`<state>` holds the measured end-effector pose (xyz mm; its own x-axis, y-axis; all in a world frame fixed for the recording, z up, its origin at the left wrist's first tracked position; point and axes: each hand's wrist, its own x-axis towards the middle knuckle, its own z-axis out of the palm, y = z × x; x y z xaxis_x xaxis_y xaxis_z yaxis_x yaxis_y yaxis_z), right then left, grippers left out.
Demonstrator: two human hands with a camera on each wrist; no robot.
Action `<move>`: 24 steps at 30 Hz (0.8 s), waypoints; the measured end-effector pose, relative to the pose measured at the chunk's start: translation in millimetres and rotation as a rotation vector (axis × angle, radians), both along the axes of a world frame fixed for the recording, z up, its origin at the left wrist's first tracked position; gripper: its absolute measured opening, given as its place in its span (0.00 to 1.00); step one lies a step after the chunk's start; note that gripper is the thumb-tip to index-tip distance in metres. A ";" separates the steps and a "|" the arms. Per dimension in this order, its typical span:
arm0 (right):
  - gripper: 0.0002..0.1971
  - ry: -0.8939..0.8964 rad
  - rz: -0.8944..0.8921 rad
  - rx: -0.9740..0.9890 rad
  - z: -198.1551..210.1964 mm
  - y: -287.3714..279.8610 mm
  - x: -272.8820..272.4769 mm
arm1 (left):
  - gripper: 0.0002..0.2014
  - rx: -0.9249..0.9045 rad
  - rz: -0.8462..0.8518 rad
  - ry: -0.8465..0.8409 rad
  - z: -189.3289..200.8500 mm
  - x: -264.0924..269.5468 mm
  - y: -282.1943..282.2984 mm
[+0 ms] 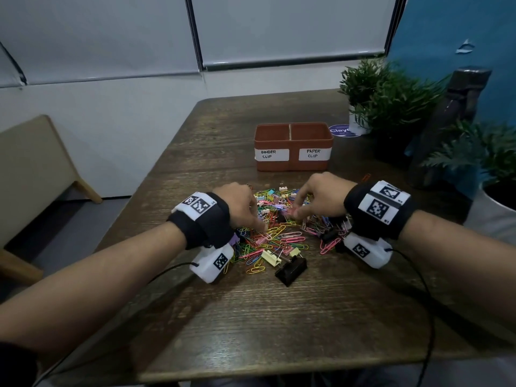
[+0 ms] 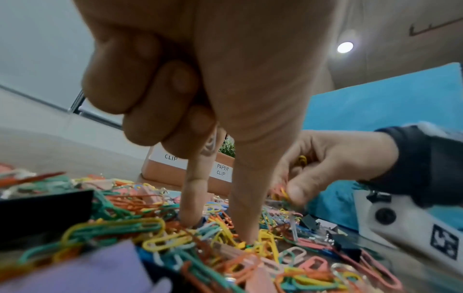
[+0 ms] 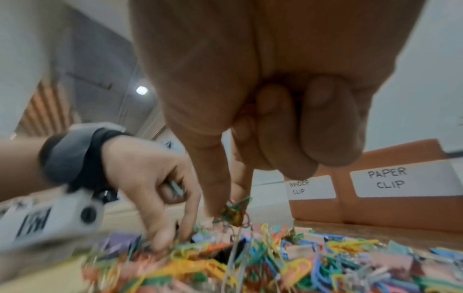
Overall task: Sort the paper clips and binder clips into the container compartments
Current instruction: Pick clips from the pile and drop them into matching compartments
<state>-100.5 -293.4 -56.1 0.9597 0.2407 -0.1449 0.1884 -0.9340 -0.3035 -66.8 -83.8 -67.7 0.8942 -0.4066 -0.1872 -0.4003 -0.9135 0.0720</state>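
A mixed pile of coloured paper clips and binder clips (image 1: 279, 236) (image 2: 160, 234) (image 3: 288, 257) lies mid-table. Behind it stands the terracotta container (image 1: 293, 166) (image 3: 375, 210), labelled BINDER CLIP on the left compartment and PAPER CLIP on the right. My left hand (image 1: 261, 226) (image 2: 218, 231) pokes index finger and thumb down into the pile; in the right wrist view a silvery metal piece (image 3: 175, 188) shows inside its curled fingers. My right hand (image 1: 296, 212) (image 3: 225, 212) pinches a tangled bunch of paper clips (image 3: 236, 211) just above the pile, with yellow clips (image 2: 302, 160) tucked in its palm.
A large black binder clip (image 1: 291, 270) and a cream one (image 1: 269, 256) lie at the pile's near edge, a purple one (image 1: 234, 239) under my left wrist. Potted plants (image 1: 391, 99), a dark bottle (image 1: 452, 121) and a white pot (image 1: 497, 216) crowd the right. A bench (image 1: 33, 169) stands left.
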 end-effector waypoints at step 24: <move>0.14 0.391 -0.414 1.381 -20.7 -27.2 24.6 | 0.10 -1.059 0.261 0.306 14.6 23.2 0.5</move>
<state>-75.8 -320.5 -76.8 0.9476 0.1267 -0.2933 -0.3112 0.1591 -0.9369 -43.7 -83.3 -53.2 0.9506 -0.2985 -0.0850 -0.0394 -0.3878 0.9209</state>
